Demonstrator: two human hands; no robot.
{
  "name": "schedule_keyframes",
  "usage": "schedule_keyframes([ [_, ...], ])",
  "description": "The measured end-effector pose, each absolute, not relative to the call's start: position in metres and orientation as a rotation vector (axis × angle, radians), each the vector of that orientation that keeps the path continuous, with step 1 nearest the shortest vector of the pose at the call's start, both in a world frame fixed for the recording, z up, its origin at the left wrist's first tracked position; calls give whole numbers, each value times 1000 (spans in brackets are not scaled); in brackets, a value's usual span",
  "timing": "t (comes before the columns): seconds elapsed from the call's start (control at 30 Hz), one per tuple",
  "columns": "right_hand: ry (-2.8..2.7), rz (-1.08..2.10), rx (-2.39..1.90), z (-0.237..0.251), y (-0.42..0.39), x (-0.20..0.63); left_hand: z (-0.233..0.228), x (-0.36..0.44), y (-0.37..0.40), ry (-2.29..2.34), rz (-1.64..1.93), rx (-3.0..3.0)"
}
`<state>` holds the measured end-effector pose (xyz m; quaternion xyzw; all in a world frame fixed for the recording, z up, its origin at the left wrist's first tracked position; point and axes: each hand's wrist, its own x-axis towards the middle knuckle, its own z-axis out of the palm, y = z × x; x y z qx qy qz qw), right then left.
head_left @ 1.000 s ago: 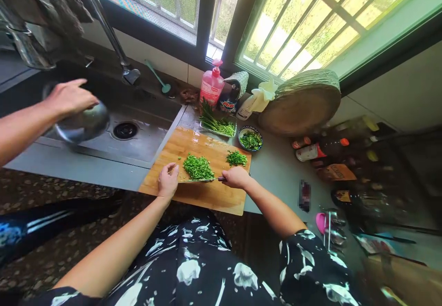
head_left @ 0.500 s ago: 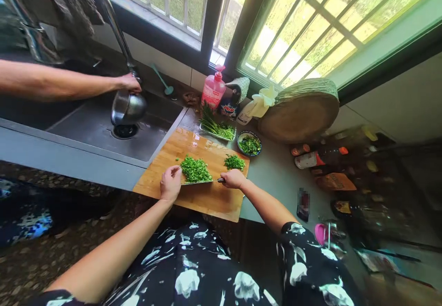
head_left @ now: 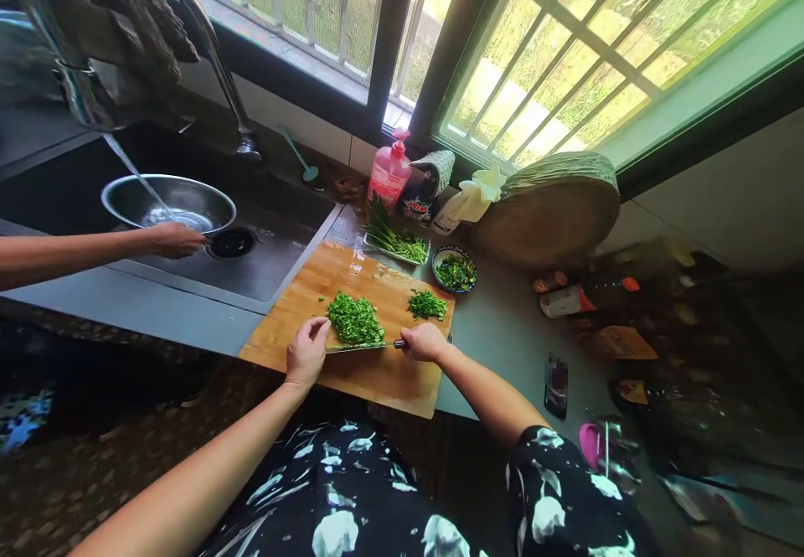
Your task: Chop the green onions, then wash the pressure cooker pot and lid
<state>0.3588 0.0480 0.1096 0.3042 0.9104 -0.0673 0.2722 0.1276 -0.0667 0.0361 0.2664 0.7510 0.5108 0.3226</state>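
A heap of finely chopped greens (head_left: 355, 319) lies on the wooden cutting board (head_left: 377, 381), and a smaller pile of chopped greens (head_left: 428, 304) is at its right. My right hand (head_left: 425, 342) is wrapped round the dark handle of a knife (head_left: 358, 348). The thin blade reaches left along the near edge of the large heap. My left hand (head_left: 307, 351) is at the blade's far end, beside the heap, with thumb and fingertips pinched together. What lies between those fingertips is too small to make out.
At left, another person's hand (head_left: 179, 239) holds a metal bowl (head_left: 169, 197) under running water in the sink (head_left: 282, 239). Behind the board are a tray of long green stems (head_left: 399, 239), a patterned bowl of greens (head_left: 455, 270) and a pink pump bottle (head_left: 389, 173). Bottles (head_left: 569, 301) stand at right.
The other person's bowl has moved left from near the drain, from tipped to upright under the stream. My hands keep nearly the same place at the knife and the heap.
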Motion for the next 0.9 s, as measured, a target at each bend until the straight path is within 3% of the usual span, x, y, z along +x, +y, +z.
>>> schedule_keyframes([
  [0.4,2399,-155,795,117,57,355,50,131,-61,2008,1282,685],
  [0.57,2399,-98,712,136,71,341,36,122,-65,2002,1349,641],
  [0.9,2399,-102,731,120,74,347,35,136,-71,1978,1321,675],
])
